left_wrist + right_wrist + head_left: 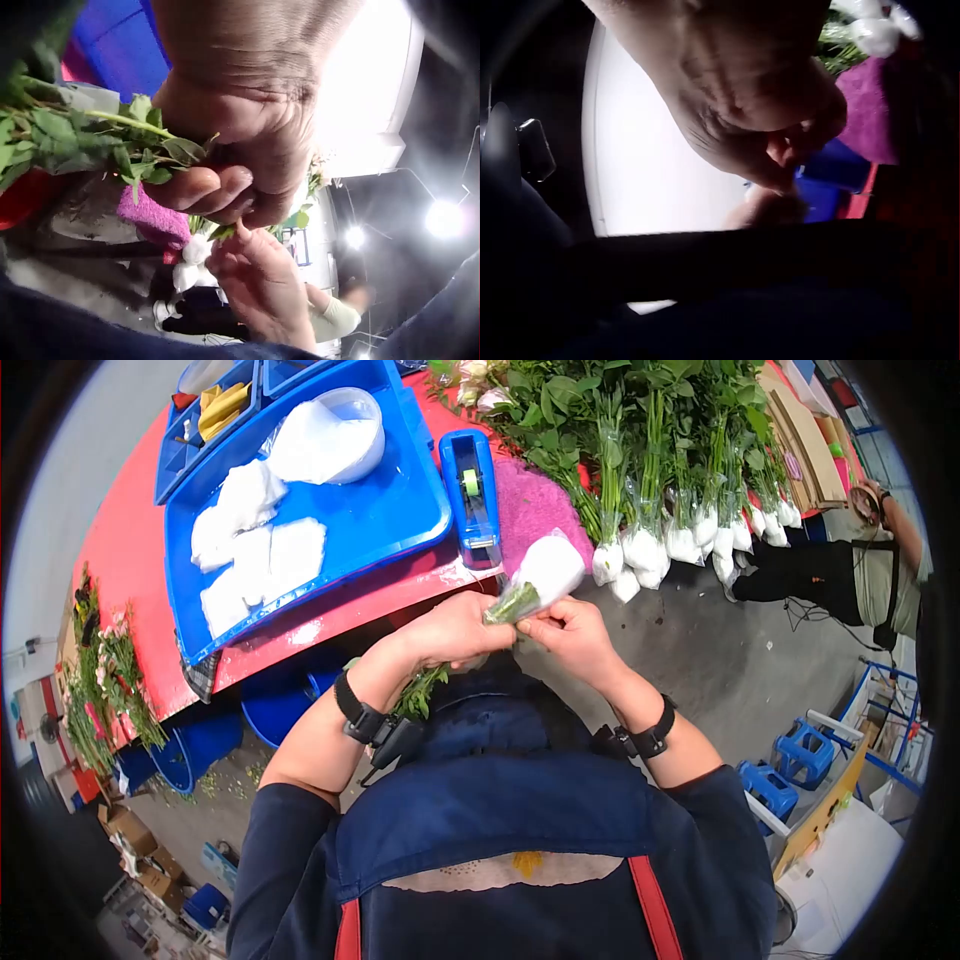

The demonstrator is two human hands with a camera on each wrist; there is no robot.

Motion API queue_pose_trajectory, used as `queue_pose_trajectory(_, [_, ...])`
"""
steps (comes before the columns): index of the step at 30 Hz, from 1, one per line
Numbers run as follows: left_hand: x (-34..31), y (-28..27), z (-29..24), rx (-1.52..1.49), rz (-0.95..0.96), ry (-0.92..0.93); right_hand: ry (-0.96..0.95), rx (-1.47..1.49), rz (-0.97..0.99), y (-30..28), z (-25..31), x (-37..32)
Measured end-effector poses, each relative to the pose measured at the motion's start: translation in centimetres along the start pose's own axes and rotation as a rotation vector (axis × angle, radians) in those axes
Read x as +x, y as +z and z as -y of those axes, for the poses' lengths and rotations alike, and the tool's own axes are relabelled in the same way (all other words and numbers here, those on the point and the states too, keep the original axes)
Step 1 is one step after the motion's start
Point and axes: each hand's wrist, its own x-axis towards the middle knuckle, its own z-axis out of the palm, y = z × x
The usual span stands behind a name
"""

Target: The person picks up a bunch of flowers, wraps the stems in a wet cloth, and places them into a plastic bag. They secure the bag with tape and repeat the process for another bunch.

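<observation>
Left hand (455,630): raised in front of the chest, just off the near edge of the worktop (130,550); the fingers (199,187) are clenched round the leafy stem (512,603).
Right hand (575,640): set against the left hand, knuckle to knuckle; the same stem is pinched by its curled fingers just below the white wrap (548,568).
Leafy stem: held between both hands, tilted, with the wrapped end pointed up and away from the body. The foliage is seen trailing out below the left wrist.
White wrap: fitted over the stem's end, clear of the worktop and touched by nothing on it.
Blue tray (400,500): placed on the red worktop beyond the hands; white pads (250,550) and a white bowl (330,435) are contained in it.
Tape dispenser (472,495): stood just beside the tray's right rim.
Purple cloth (535,505): spread to the right of the dispenser.
Wrapped bunches (690,540): laid in a row along the worktop edge, white ends outward.
Blue buckets (280,705): stored under the worktop.
Second person (860,575): located far right, well apart.
</observation>
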Motion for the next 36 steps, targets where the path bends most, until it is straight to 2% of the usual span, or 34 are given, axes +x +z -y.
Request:
queue_pose_trajectory(1, [-0.5,0.0,-0.2,-0.067,0.097,-0.025,-0.024,0.082,0.028,0.1,-0.5,0.2])
queue_pose_trajectory(3, [-1.3,0.6,-0.8,-0.051,-0.003,-0.026,-0.077,0.251,0.081,0.6,-0.8,0.8])
queue_pose_trajectory(6, [-2.6,1.2,-0.9,0.060,-0.200,0.065,-0.167,-0.038,0.056,0.3,0.6,2.8])
queue_pose_trajectory(8, [-3.5,1.5,-0.5,0.073,-0.271,0.152,-0.579,-0.433,-0.137,0.7,2.2,5.7])
queue_pose_trajectory(9, [-3.8,1.6,0.0,0.116,-0.240,0.187,-0.785,-0.627,-0.240,1.0,2.7,7.2])
queue_pose_trajectory(10, [-4.1,1.7,0.3,0.123,-0.241,0.188,-0.874,-0.592,-0.218,1.3,2.9,8.2])
queue_pose_trajectory(13, [-4.8,1.8,0.8,0.234,-0.293,0.224,-0.887,-0.920,-0.021,0.9,0.8,9.4])
queue_pose_trajectory(14, [-4.9,1.7,1.0,0.285,-0.320,0.242,-0.839,-1.012,-0.028,0.8,0.1,8.6])
queue_pose_trajectory(17, [-5.1,1.3,1.0,0.337,-0.437,0.254,-0.825,-0.672,-0.013,0.6,-3.2,7.8])
queue_pose_trajectory(18, [-4.9,1.1,0.9,0.378,-0.459,0.220,-0.855,-0.664,-0.030,0.5,-3.8,8.5])
queue_pose_trajectory(20, [-4.7,0.5,0.7,0.465,-0.514,0.142,-0.582,-0.629,0.024,1.9,-5.8,8.4])
queue_pose_trajectory(21, [-4.7,0.2,1.6,0.446,-0.568,0.166,-0.452,-0.609,0.058,2.8,-6.1,8.1])
queue_pose_trajectory(23, [-4.6,-1.0,3.7,0.401,-0.695,0.209,-0.331,-0.514,0.333,4.4,-4.6,6.7])
queue_pose_trajectory(25, [-6.3,-2.4,3.9,0.504,-0.800,0.089,-0.176,-0.424,0.606,5.6,-1.8,4.8])
queue_pose_trajectory(27, [-7.5,-3.5,4.8,0.551,-0.852,-0.030,0.095,-0.171,0.730,7.5,5.5,3.7])
queue_pose_trajectory(28, [-6.9,-3.6,6.8,0.685,-0.834,-0.061,0.236,-0.047,0.775,8.5,8.5,3.3])
queue_pose_trajectory(29, [-7.3,-3.3,7.3,0.725,-0.853,-0.050,0.226,-0.038,0.740,9.6,9.7,3.9])
queue_pose_trajectory(31, [-8.2,-3.0,7.8,0.812,-0.898,-0.022,0.344,-0.095,0.736,11.7,12.2,5.1])
queue_pose_trajectory(33, [-9.9,-2.9,8.1,0.769,-0.871,0.045,0.458,0.024,0.714,13.4,12.5,7.2])
queue_pose_trajectory(36, [-11.7,-3.0,9.2,0.691,-0.912,0.098,0.554,0.049,0.843,15.0,15.1,8.3])
